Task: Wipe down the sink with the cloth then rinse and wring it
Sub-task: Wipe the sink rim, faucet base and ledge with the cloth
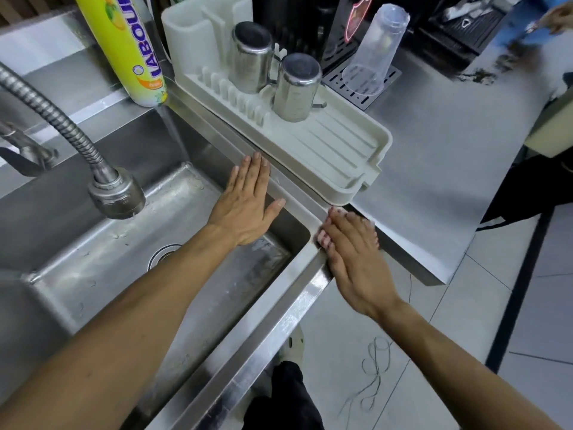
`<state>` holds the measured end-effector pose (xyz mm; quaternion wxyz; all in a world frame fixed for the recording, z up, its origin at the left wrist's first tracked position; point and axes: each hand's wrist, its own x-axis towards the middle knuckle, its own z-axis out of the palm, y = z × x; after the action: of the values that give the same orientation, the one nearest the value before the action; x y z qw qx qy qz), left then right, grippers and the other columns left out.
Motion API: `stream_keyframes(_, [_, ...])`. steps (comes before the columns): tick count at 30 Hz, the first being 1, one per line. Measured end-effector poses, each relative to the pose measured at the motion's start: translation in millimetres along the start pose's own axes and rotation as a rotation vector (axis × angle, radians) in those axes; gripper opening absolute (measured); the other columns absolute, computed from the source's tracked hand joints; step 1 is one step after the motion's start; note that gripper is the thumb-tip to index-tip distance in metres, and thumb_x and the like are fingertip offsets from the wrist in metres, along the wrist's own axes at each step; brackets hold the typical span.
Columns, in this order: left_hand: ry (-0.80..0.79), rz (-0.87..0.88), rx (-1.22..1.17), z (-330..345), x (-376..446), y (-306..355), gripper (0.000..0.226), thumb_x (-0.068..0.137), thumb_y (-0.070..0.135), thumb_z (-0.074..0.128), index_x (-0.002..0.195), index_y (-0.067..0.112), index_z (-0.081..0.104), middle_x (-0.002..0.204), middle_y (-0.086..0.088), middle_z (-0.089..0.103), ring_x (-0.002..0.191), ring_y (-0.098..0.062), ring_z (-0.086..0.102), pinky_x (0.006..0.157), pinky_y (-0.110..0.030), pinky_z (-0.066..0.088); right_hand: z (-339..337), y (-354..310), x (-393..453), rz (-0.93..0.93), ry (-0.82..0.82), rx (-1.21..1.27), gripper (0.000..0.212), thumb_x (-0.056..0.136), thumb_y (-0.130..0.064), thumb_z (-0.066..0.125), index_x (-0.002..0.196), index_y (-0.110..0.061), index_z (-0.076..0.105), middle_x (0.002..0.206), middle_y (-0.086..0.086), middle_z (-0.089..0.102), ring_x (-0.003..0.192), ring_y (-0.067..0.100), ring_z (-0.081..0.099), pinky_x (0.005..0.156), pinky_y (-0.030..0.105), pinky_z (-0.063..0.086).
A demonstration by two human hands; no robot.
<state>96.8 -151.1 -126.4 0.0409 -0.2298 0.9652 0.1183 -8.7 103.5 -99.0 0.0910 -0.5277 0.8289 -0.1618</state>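
Sink [93, 268]: steel basin, faucet head [117, 193] hanging over it. Left hand [248, 201]: flat, fingers straight, at sink's right rim. Right hand [353, 252]: flat, fingers straight, on sink's near-right corner. Drying rack [341, 150]: just right of sink, two steel cups inverted. Cloth: not visible.

Desk [434, 144] is stainless, runs along the right. White drying rack [325, 144] sits at its left edge. Two steel cups [251, 57] [296, 88] upside down on the rack, touching or nearly so. Clear plastic cup [376, 49] inverted on a black drip grate [362, 85] just behind the rack. Yellow detergent bottle [127, 48] upright at the back left. Tangled thread [372, 370] on the tiled floor [465, 305].
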Motion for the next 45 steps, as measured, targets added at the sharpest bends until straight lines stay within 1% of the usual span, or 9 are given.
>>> stream_keyframes(4, [-0.021,0.014,0.005,-0.8,-6.4,3.1,0.083,0.102,0.061,0.010,0.158,0.006,-0.016,0.166,-0.017,-0.023,0.154,-0.028,-0.021,0.126,-0.043,-0.010,6.3,-2.9,-26.2,-0.208,-0.114,-0.037,0.049,0.109,-0.033,0.034,0.152,-0.016,0.048,0.162,0.004,0.040,0.156,0.019,0.023,0.128,0.049,0.016])
stream_keyframes(9, [-0.079,0.062,0.000,-6.1,-16.7,4.8,0.078,0.104,0.058,0.011,0.160,0.009,-0.014,0.167,-0.014,-0.023,0.154,-0.026,-0.022,0.125,-0.041,-0.011,15.7,-28.3,-26.9,0.023,0.037,0.012,0.048,0.108,-0.029,0.033,0.149,-0.012,0.051,0.161,0.007,0.042,0.155,0.023,0.027,0.125,0.055,0.021])
stream_keyframes(15, [-0.148,0.228,0.032,-15.1,-44.1,15.0,0.065,0.107,0.052,0.010,0.163,0.023,-0.003,0.170,-0.008,-0.014,0.156,-0.023,-0.014,0.126,-0.039,-0.011,70.0,-156.3,-115.2,-0.345,-0.102,0.075,0.048,0.106,-0.032,0.036,0.144,-0.010,0.057,0.153,0.012,0.052,0.150,0.029,0.037,0.127,0.048,0.022])
stream_keyframes(19, [-0.151,0.350,0.057,-8.9,-62.9,27.4,0.061,0.105,0.052,0.003,0.163,0.034,0.008,0.171,-0.002,-0.005,0.158,-0.022,-0.009,0.127,-0.043,-0.005,49.1,-102.8,-77.0,-0.402,-0.091,0.050,0.045,0.106,-0.031,0.043,0.139,-0.008,0.062,0.147,0.013,0.057,0.141,0.033,0.047,0.122,0.051,0.030])
stream_keyframes(23, [-0.089,0.142,-0.108,-8.1,-83.4,38.7,0.056,0.110,0.044,0.019,0.162,0.025,0.021,0.171,0.000,0.010,0.158,-0.025,-0.003,0.127,-0.043,-0.001,-3.1,-17.8,-9.4,-0.068,-0.019,-0.009,0.050,0.108,-0.035,0.034,0.146,-0.012,0.055,0.156,0.010,0.049,0.149,0.030,0.035,0.128,0.038,0.013])
stream_keyframes(27, [-0.100,-0.163,-0.363,13.3,-152.3,68.1,0.057,0.109,0.043,0.025,0.162,0.022,0.018,0.171,-0.003,0.008,0.158,-0.025,-0.003,0.127,-0.049,0.007,-1.1,-16.9,-3.2,-0.039,0.033,-0.034,0.050,0.107,-0.031,0.034,0.149,-0.010,0.052,0.160,0.010,0.043,0.152,0.032,0.031,0.126,0.052,0.018])
stream_keyframes(32, [-0.061,-0.247,-0.178,34.0,-217.5,91.6,0.061,0.106,0.051,0.008,0.163,0.030,0.009,0.172,-0.002,0.005,0.158,-0.030,0.001,0.127,-0.051,0.005,8.7,-36.9,-21.3,-0.410,-0.126,-0.069,0.046,0.106,-0.029,0.039,0.144,-0.010,0.057,0.153,0.010,0.052,0.145,0.031,0.043,0.123,0.049,0.028])
stream_keyframes(39, [-0.009,-0.234,-0.102,41.2,-259.7,97.1,0.062,0.107,0.047,0.000,0.164,0.023,0.011,0.171,0.004,0.005,0.158,-0.020,-0.001,0.128,-0.045,0.006,14.1,-54.3,-19.2,-0.120,0.065,-0.080,0.050,0.103,-0.028,0.036,0.143,-0.008,0.057,0.153,0.014,0.052,0.143,0.036,0.043,0.122,0.052,0.027])
stream_keyframes(45, [0.041,-0.360,-0.084,50.7,-285.5,104.1,0.058,0.109,0.044,0.019,0.162,0.020,0.019,0.170,0.002,0.013,0.157,-0.022,0.012,0.127,-0.044,0.014,32.3,-68.4,-42.1,-0.516,-0.062,-0.028,0.041,0.102,-0.023,0.049,0.138,-0.008,0.062,0.147,0.011,0.058,0.139,0.033,0.049,0.118,0.049,0.033])
